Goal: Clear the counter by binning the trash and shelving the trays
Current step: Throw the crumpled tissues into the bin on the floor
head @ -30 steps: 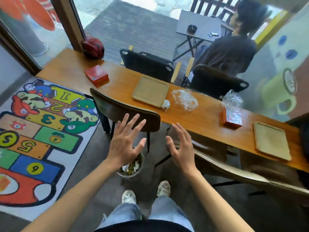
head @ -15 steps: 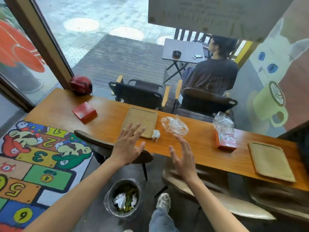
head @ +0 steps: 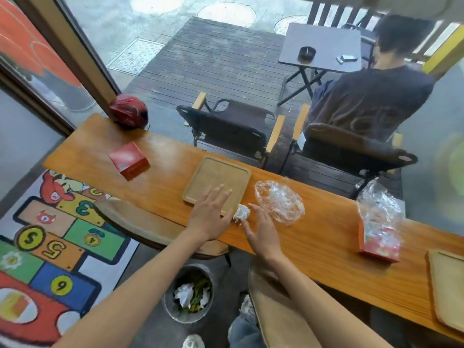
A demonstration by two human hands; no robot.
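The second tray (head: 449, 287) is cut off at the frame edge, far right of the wooden tray (head: 217, 182). The left hand (head: 211, 214) lies flat on that tray, fingers straight. Just right of it sits a crumpled white napkin (head: 241, 213), beside the right hand (head: 262, 228), spread wide and holding nothing.

The counter (head: 313, 237) was wood with a glossy, smooth varnish, and the tray (head: 213, 175) on it was paler wood with a matt finish. The wrapper (head: 280, 200) was clear, crinkled, shiny plastic; the white wad (head: 241, 213) appeared to be crumpled paper. The bin (head: 175, 315) looked like dull grey metal.
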